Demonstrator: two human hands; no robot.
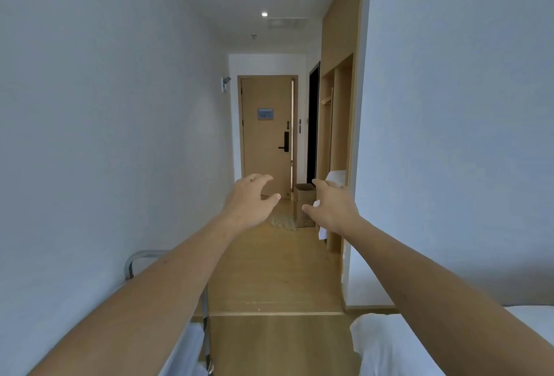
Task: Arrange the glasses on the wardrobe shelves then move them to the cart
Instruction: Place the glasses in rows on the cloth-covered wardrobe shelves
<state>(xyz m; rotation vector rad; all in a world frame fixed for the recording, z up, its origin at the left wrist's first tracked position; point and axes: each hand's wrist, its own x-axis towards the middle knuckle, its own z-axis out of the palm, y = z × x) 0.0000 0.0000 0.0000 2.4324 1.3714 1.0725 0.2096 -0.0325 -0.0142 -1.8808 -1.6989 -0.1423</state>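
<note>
Head view: left hand (251, 200) and right hand (332, 206), both raised at arm's length, fingers spread and loosely curved, holding nothing. Glasses (283, 222): a glinting cluster on the floor beside a box (304, 204), far ahead and below both hands, roughly midway between them. Wardrobe (337, 123) ahead on the right; cart (141, 258) at near left.

A hotel room entry corridor: a wooden door (267, 135) with electronic lock (284, 141) and posted notice (265, 114), an open built-in wardrobe (335, 135), white bedding (395, 348), and a metal cart (168, 285).
</note>
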